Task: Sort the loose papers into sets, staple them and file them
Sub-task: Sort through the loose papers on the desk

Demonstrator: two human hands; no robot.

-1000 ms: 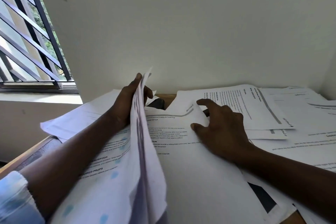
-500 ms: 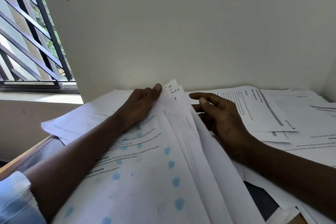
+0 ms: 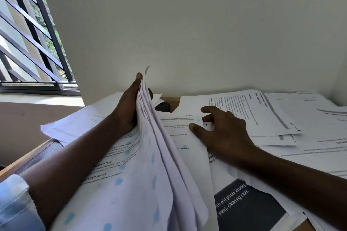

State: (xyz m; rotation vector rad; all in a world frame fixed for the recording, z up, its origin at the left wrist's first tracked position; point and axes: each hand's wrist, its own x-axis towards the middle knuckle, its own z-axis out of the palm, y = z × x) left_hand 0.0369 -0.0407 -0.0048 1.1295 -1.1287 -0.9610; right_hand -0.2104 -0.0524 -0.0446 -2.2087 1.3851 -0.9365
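Left hand (image 3: pixel 127 107): forearm comes in from lower left, light blue sleeve (image 3: pixel 15 202) at the elbow end. The fingers run straight up the left face of a lifted sheaf (image 3: pixel 150 155), with the index tip at its top edge. The thumb tip shows on the other face, so the sheaf is pinched between thumb and fingers. The sheaf stands on edge, leaning a bit right, its pages fanned apart at the near end. Blue dots show on the outer page.

Right hand (image 3: pixel 223 133): forearm comes in from lower right, palm down on the flat sheet (image 3: pixel 180 137) exposed just right of the sheaf. The thumb lies straight on the sheet. The index reaches forward and the other fingers are half-curled over the sheet's top right corner. Cannot tell if that corner is pinched or only touched.

Loose papers (image 3: pixel 262 114) overlap across the desk (image 3: pixel 26 157) to the right, up to the wall. A dark sheet (image 3: pixel 249 210) with white print lies under the right forearm. A black object (image 3: pixel 163 107) sits beyond the sheaf, too hidden to identify. Barred window (image 3: pixel 28 43) at upper left
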